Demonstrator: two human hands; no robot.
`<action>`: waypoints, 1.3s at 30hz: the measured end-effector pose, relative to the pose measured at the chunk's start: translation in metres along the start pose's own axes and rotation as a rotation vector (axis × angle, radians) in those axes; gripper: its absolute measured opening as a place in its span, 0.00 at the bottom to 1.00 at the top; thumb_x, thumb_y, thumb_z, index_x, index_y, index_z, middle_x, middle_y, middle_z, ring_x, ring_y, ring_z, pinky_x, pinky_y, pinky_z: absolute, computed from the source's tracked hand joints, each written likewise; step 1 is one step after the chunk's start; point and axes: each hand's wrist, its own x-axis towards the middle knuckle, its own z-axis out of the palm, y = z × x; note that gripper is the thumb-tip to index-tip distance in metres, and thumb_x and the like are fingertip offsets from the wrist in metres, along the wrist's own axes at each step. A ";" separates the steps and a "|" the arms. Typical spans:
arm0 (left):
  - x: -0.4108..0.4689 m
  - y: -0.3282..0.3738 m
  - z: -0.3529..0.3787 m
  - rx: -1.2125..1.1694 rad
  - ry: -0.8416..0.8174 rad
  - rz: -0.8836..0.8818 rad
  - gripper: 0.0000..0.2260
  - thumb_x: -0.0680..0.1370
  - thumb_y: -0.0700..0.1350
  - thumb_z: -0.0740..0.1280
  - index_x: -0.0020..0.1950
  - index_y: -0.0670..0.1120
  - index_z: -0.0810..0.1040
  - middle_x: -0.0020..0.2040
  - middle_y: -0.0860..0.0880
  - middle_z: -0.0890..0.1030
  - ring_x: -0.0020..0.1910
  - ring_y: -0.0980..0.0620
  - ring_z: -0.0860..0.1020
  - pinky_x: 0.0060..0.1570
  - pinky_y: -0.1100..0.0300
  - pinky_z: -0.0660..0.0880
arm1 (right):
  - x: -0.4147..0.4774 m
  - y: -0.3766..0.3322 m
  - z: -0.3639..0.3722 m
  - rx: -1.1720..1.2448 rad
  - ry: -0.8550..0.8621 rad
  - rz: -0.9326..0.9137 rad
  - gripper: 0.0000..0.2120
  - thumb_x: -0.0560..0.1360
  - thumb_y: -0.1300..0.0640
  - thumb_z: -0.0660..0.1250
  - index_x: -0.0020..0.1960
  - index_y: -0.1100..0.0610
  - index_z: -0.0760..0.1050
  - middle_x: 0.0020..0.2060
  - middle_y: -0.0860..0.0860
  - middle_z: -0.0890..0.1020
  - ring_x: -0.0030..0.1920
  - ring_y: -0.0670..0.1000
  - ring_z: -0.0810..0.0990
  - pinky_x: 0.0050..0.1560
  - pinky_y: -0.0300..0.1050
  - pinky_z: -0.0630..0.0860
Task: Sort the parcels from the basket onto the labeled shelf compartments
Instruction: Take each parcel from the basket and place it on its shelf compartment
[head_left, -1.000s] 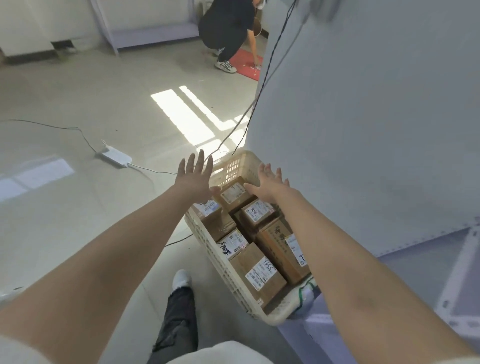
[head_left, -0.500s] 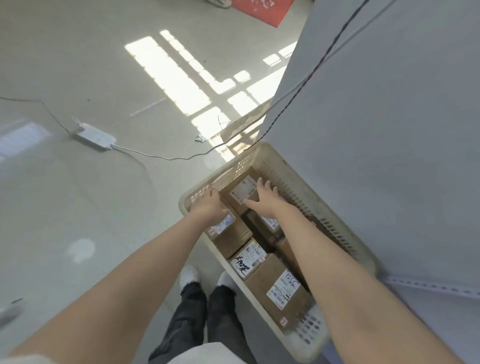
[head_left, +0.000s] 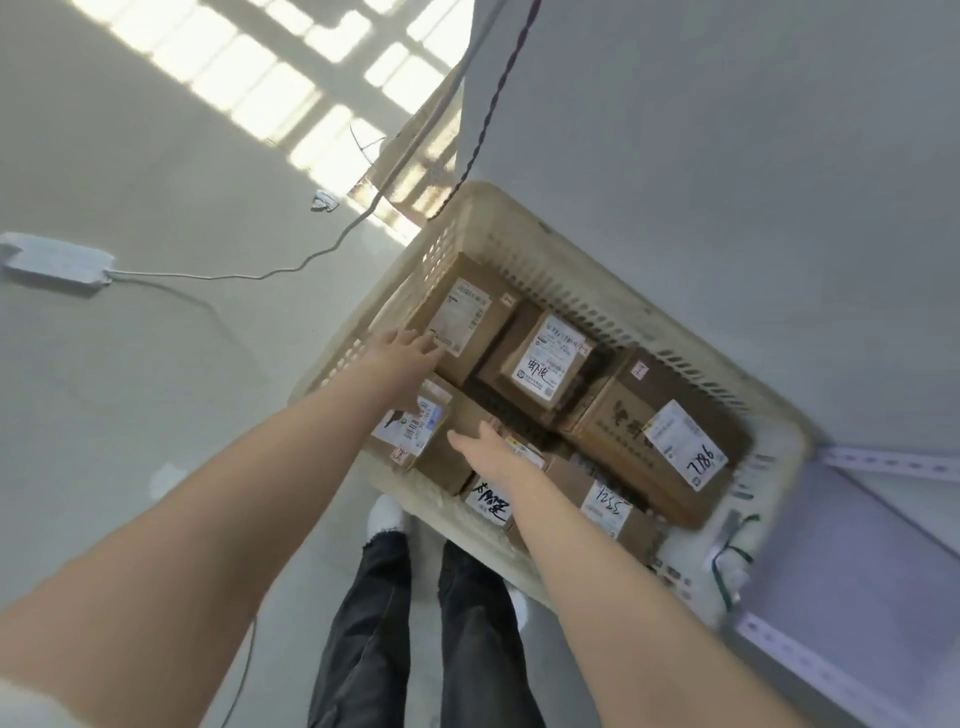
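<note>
Grey floor, sun-striped, carries a cream basket set against a grey shelf. Parcels fill the basket. The left hand lays straight, slightly parted fingers on the far-left box. The right hand rests flat on the near-left box, thumb spread, fingers straight. A power strip lies well apart.

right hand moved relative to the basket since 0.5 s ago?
Yes. The right hand has drawn back toward the person, off the far-corner parcel, and is now at the near-left parcel in the basket.
</note>
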 end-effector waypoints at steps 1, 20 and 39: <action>0.010 -0.002 0.005 0.035 -0.023 0.054 0.47 0.69 0.58 0.74 0.79 0.50 0.51 0.79 0.48 0.55 0.77 0.44 0.53 0.76 0.45 0.53 | 0.008 0.005 0.004 0.056 -0.010 0.023 0.39 0.80 0.43 0.61 0.80 0.54 0.42 0.80 0.52 0.49 0.78 0.57 0.53 0.76 0.57 0.56; 0.069 -0.029 0.039 -0.033 -0.338 0.155 0.35 0.68 0.61 0.74 0.71 0.53 0.66 0.62 0.52 0.78 0.57 0.50 0.77 0.49 0.57 0.75 | 0.063 0.017 0.058 0.360 -0.050 -0.047 0.24 0.76 0.52 0.70 0.70 0.55 0.70 0.67 0.49 0.76 0.62 0.51 0.76 0.61 0.47 0.71; 0.046 0.036 0.000 -1.472 0.232 -0.232 0.29 0.72 0.63 0.70 0.65 0.47 0.70 0.54 0.49 0.81 0.48 0.50 0.82 0.49 0.47 0.81 | 0.032 -0.018 -0.030 0.835 0.252 -0.343 0.31 0.76 0.44 0.68 0.74 0.47 0.60 0.60 0.43 0.75 0.58 0.46 0.72 0.58 0.45 0.65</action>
